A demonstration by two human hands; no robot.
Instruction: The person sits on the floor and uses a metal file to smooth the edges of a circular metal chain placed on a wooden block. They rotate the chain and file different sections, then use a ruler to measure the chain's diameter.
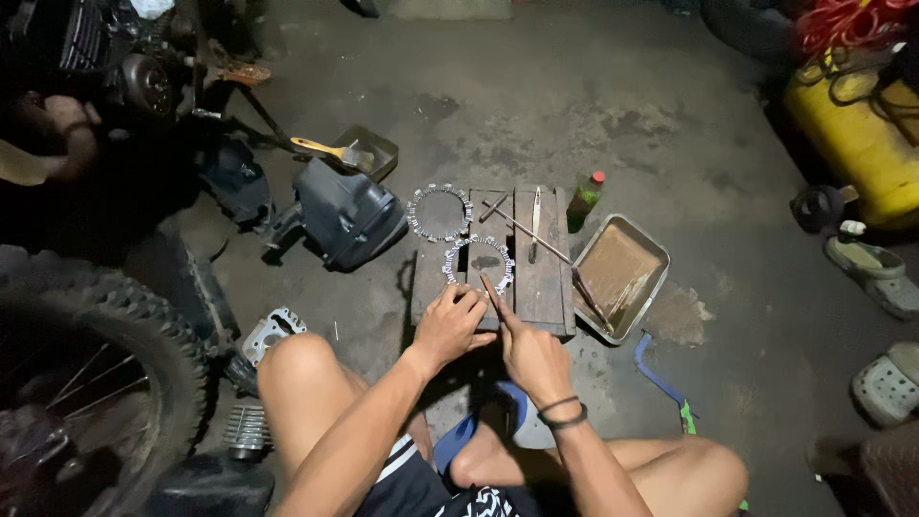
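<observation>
I squat on a dark concrete floor before a wooden block (541, 278). Two toothed metal ring plates lie on it: one (439, 212) at the far left, the other (479, 264) nearer me. My left hand (452, 324) rests at the near edge of the closer ring, fingers curled against it. My right hand (528, 352) holds a thin rod-like tool (491, 290) whose tip points at that ring. Black bands circle my right wrist. What lies under my left fingers is hidden.
A metal tray (622, 276) sits right of the block, a long rod (536, 239) across both. A small bottle (585, 199), a brush in a tin (335, 153), a black engine cover (347, 215), a knobby tyre (96, 335), yellow tank (857, 134) and sandals (876, 273) surround me.
</observation>
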